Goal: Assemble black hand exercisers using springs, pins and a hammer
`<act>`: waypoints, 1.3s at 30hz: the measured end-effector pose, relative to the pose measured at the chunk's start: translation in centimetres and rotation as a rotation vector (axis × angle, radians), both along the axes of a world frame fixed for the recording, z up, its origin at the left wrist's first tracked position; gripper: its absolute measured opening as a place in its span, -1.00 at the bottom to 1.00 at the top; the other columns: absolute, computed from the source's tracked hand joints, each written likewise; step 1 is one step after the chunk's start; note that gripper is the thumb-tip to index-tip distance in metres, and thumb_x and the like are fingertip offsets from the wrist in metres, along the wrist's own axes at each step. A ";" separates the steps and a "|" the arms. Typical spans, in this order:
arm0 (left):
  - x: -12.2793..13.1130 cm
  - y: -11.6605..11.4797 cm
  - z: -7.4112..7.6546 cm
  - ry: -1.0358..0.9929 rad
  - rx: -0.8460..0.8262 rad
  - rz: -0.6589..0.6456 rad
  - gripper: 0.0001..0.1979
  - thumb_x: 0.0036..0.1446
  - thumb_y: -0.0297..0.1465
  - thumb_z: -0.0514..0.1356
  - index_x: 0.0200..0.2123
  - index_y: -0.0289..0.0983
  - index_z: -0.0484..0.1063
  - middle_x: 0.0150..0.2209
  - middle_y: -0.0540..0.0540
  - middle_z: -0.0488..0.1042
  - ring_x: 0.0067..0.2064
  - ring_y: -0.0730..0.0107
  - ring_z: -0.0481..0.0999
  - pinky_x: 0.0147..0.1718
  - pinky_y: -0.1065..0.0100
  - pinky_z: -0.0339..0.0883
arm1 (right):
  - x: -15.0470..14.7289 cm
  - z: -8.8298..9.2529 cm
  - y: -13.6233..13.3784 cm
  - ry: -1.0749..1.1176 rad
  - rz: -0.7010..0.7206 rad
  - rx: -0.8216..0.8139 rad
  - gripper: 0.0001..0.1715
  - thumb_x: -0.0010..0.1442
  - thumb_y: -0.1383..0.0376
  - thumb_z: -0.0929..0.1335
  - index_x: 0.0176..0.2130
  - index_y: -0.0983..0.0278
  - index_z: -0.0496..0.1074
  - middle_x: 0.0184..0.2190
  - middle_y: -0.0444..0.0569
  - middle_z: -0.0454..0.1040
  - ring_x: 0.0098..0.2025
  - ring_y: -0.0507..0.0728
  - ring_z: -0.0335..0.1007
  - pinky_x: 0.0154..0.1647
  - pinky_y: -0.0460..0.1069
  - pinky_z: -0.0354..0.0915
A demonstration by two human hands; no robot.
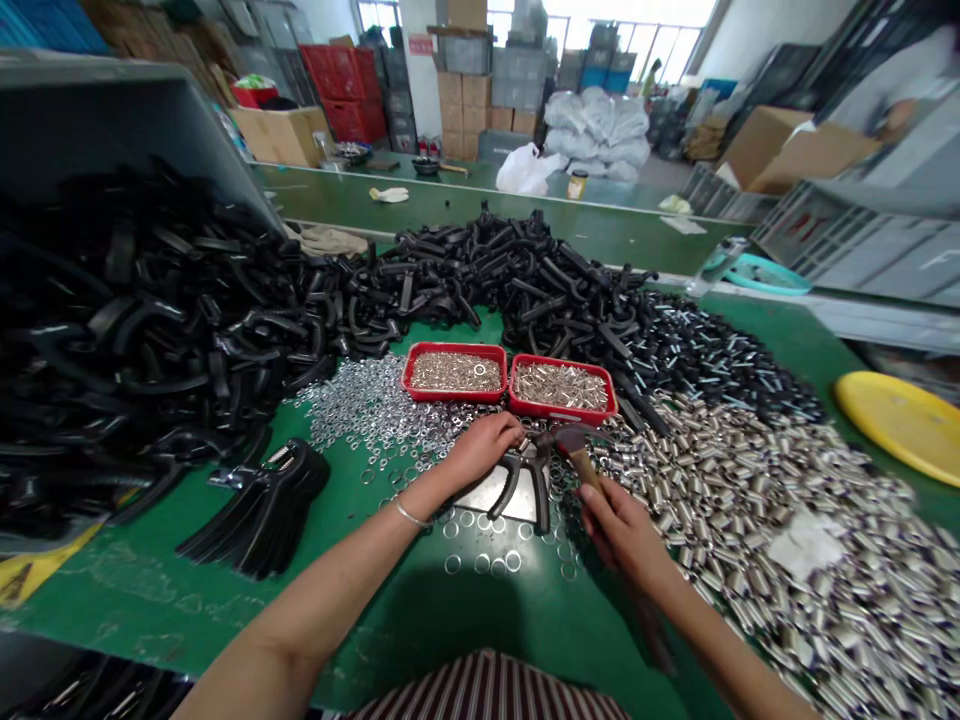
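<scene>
My right hand (619, 520) is wrapped round the wooden handle of a hammer (583, 465). The hammer's head lies over the top of a black two-handled clamp (540, 490), whose legs point toward me on a pale metal plate (480, 497). My left hand (484, 445) is closed in a pinch at the clamp's upper end; whatever its fingertips grip is hidden. Thin metal rings (499, 567) lie around the plate. Just beyond my hands are two red trays, one with tiny pins (457, 372) and one with larger pins (561, 387).
Black plastic handles (480, 260) are heaped at the back and in a grey bin (150, 75) at left. A stack of assembled clamps (262, 510) lies left. Metal sleeves (742, 510) cover the right side, with black-ended screws (720, 350) behind and a yellow lid (900, 420) beyond.
</scene>
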State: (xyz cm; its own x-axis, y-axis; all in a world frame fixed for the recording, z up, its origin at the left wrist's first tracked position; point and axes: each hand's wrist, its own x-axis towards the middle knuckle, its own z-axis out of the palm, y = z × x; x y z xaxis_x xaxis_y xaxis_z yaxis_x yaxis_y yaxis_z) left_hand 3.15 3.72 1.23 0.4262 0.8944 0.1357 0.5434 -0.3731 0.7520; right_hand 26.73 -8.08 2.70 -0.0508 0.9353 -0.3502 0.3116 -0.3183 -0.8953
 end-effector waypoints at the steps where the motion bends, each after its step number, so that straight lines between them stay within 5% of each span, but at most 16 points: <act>1: 0.0 0.0 0.0 0.014 0.001 -0.009 -0.81 0.33 -0.37 0.07 -0.25 -0.25 0.48 -0.25 -0.07 0.57 -0.19 0.28 0.52 -0.15 0.31 0.32 | 0.0 -0.4 -0.8 0.068 -0.055 -0.023 -0.55 0.29 -0.12 0.26 -0.32 0.19 0.24 -0.63 -0.27 0.24 -0.74 -0.05 0.02 -0.79 -0.14 -0.04; 6: 0.3 0.4 -0.4 0.084 0.074 -0.014 -0.82 0.32 -0.38 0.09 -0.21 -0.26 0.50 -0.19 -0.10 0.57 -0.12 0.26 0.52 -0.05 0.27 0.31 | 0.5 -2.1 -3.2 0.289 -0.191 -0.028 -0.56 0.26 -0.10 0.32 -0.17 0.20 0.29 -0.58 -0.27 0.30 -0.75 -0.11 -0.02 -0.82 -0.20 -0.02; 12: 2.9 1.2 -0.8 0.174 0.119 -0.078 -0.82 0.32 -0.37 0.12 -0.23 -0.26 0.52 -0.20 -0.10 0.57 -0.13 0.27 0.53 -0.04 0.27 0.31 | 0.6 -2.4 -2.6 0.413 -0.297 -0.003 -0.56 0.25 -0.08 0.34 -0.15 0.20 0.31 -0.57 -0.29 0.31 -0.76 -0.13 -0.06 -0.84 -0.23 -0.03; 21: 3.4 1.8 -1.2 0.293 0.142 -0.109 -0.81 0.34 -0.37 0.08 -0.22 -0.26 0.50 -0.19 -0.10 0.57 -0.12 0.27 0.53 -0.04 0.27 0.32 | 1.0 -3.3 -2.4 0.472 -0.291 0.017 -0.63 0.30 -0.04 0.32 -0.16 0.20 0.30 -0.60 -0.31 0.29 -0.76 -0.12 -0.07 -0.85 -0.22 -0.01; 27: 3.7 1.1 -1.2 0.544 0.418 -0.171 -0.75 0.37 -0.39 0.02 -0.21 -0.32 0.48 -0.24 -0.18 0.52 -0.13 0.14 0.46 -0.04 0.12 0.26 | 1.0 -3.2 -2.2 0.460 -0.292 -0.007 -0.60 0.27 -0.05 0.33 -0.15 0.20 0.27 -0.56 -0.30 0.33 -0.76 -0.12 -0.03 -0.84 -0.21 -0.01; 33: 4.1 0.4 -1.7 0.716 0.584 -0.239 -0.76 0.35 -0.50 -0.02 -0.22 -0.37 0.46 -0.23 -0.24 0.46 -0.13 0.09 0.40 -0.04 0.08 0.22 | 1.0 -2.6 -2.0 0.283 -0.209 0.020 -0.61 0.31 -0.07 0.26 -0.18 0.19 0.25 -0.52 -0.26 0.37 -0.76 -0.08 0.00 -0.80 -0.14 -0.02; 39: 2.9 -1.9 -1.0 0.499 0.402 -0.008 -0.68 0.34 -0.24 0.09 0.03 -0.33 0.37 -0.01 -0.25 0.45 0.04 0.09 0.37 0.05 0.08 0.20 | 2.8 1.9 0.5 -0.258 0.093 0.183 -0.63 0.37 0.00 0.19 -0.26 0.20 0.31 -0.53 -0.14 0.41 -0.51 0.09 0.33 -0.48 -0.03 0.21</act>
State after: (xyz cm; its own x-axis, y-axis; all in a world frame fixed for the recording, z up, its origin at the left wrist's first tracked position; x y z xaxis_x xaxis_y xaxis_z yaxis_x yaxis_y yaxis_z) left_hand 6.08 1.78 0.25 0.5312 0.8115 0.2435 0.7881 -0.5788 0.2097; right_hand 29.52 -7.61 4.56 -0.0704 0.9794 -0.1895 0.5558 -0.1192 -0.8227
